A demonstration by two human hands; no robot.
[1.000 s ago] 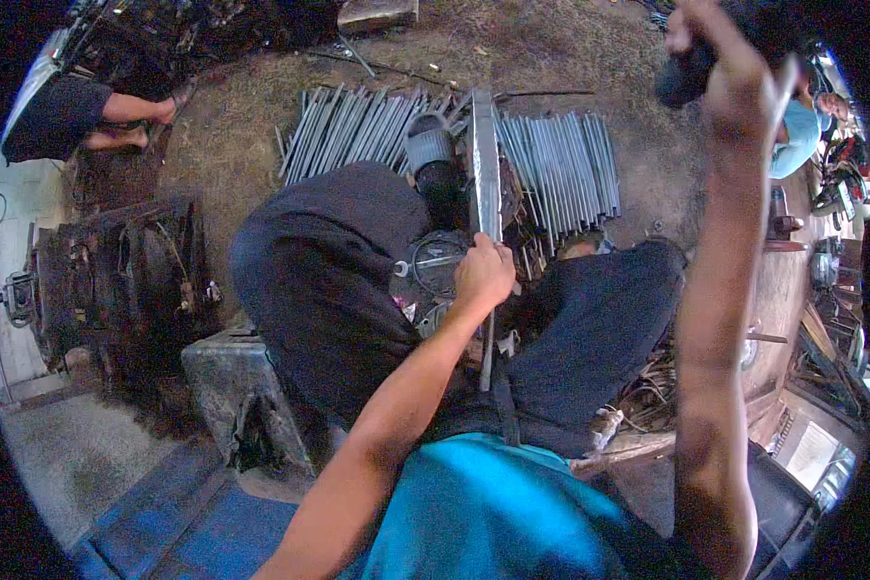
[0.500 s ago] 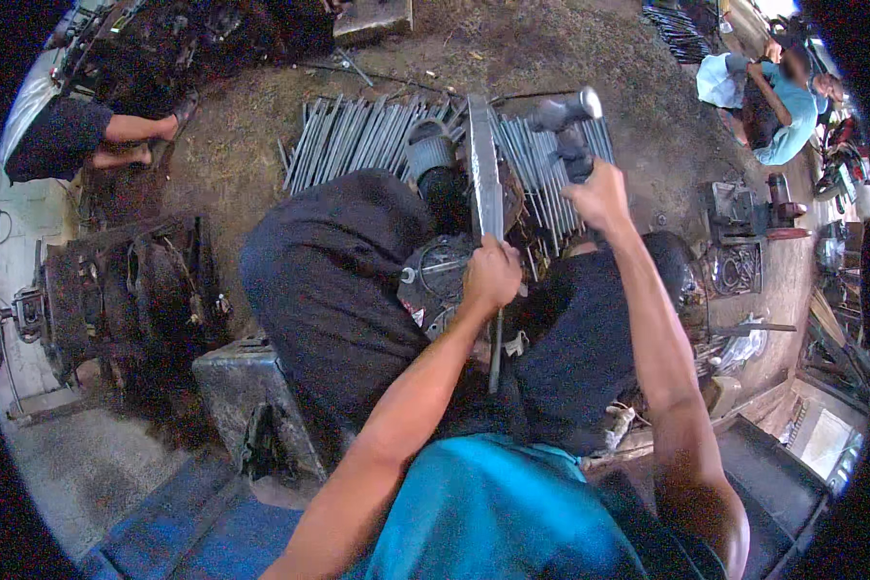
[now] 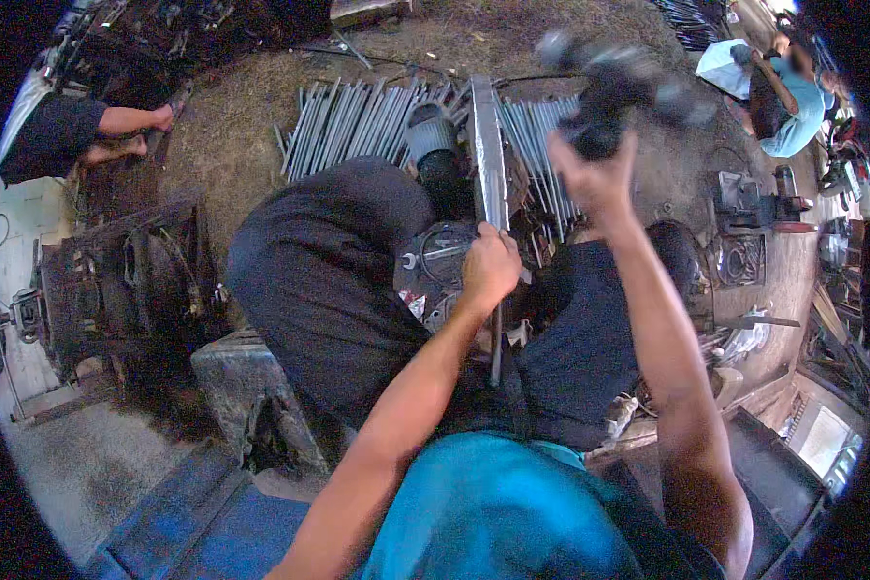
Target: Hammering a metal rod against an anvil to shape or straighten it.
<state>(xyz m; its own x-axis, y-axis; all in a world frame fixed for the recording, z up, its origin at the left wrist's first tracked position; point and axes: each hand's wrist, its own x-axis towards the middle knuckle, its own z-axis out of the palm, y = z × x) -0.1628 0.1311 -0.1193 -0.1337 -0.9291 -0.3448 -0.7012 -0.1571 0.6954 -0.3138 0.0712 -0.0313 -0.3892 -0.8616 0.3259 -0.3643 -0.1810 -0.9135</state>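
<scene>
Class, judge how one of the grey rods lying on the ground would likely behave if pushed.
The grey rods look straight and metallic, so one would probably stay stiff. Being so slim, it might roll or slide. Close-packed neighbours would likely shift too.

Tool (image 3: pixel 611 92) in R hand (image 3: pixel 594 188) is motion-blurred, outline unclear. L hand (image 3: pixel 493 263) hides part of the metal bar (image 3: pixel 488 155). Far-L person (image 3: pixel 53 130) cut off by the rim (only the lower body's in pic). Scrap (image 3: pixel 414 304) nr L hand: too small to ID.
</scene>
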